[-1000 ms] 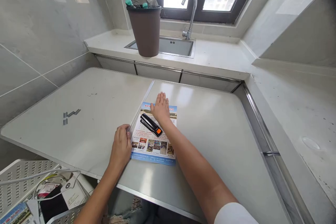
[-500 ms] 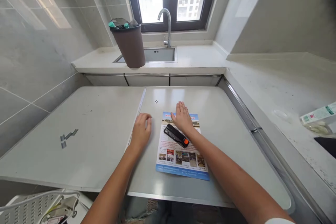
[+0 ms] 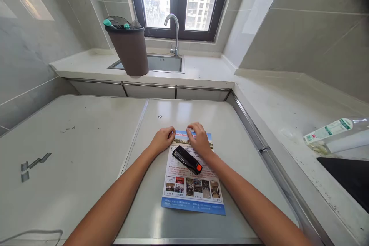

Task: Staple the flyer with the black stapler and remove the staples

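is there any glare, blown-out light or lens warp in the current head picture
Head view: daylight washes the left pane of the window almost white; head view: bright reflections streak the tabletop beyond the hands and near its front edge; head view: the brown bin leans, likely from wide-angle warp; head view: small print on the flyer is too soft to read.

Just nearer you than your right hand (image 3: 199, 141), the stapler (image 3: 187, 159) looks like smooth plastic, the leaflet (image 3: 192, 205) printed paper. Around your left hand (image 3: 163, 140), the table (image 3: 98, 123) is glossy; beyond both, the tap (image 3: 177, 32) is shiny metal, the bin (image 3: 129, 52) matt plastic.
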A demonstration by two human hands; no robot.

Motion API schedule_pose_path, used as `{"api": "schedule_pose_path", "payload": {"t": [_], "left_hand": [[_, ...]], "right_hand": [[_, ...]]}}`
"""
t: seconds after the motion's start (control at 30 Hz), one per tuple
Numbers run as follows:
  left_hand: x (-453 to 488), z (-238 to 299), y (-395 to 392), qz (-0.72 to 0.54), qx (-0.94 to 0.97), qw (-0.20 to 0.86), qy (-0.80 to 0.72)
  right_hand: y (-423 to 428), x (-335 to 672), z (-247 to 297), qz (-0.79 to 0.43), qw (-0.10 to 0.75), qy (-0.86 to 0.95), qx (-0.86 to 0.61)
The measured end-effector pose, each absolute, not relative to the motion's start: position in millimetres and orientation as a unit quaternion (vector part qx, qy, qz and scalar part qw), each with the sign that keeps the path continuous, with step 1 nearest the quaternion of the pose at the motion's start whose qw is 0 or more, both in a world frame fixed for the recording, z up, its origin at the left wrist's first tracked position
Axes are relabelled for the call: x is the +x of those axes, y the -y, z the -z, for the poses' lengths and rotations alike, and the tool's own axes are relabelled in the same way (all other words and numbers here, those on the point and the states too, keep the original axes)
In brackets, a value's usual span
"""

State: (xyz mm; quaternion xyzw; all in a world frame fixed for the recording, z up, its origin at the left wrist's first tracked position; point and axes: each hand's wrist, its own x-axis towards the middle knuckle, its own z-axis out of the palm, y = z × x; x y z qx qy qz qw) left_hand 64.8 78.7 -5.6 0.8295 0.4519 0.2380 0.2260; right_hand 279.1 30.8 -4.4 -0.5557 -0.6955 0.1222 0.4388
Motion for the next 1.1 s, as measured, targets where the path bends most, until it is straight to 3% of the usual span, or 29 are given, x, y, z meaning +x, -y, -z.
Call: {"api": "schedule_pose_path", "payload": {"t": [0.2,0.4,0.73,0.93,1.1], "left_hand": [[72,6,-79,-0.204,0.827,0.212,-0.48],[71,8,-78,-0.227,0.827,0.179,-0.481],[66,9,-83,-0.234,0.821,0.213,-0.476],[67,4,-77,-0.259,0.828,0.177,-0.465],[66,-9,-70,-0.314,0.854,0.239,-0.338]], "right_hand": [[31,303,-19,-0.275,0.356,0.775,-0.444],[47,292,-16,-0.253,0.229,0.835,-0.431],[14,333,-4,-0.117,0.455,0.728,-0.499],[2,348,4,-0.105,0.485,0.663,-0.56],[0,341,7,-0.135,0.45,0.739,-0.483]]}}
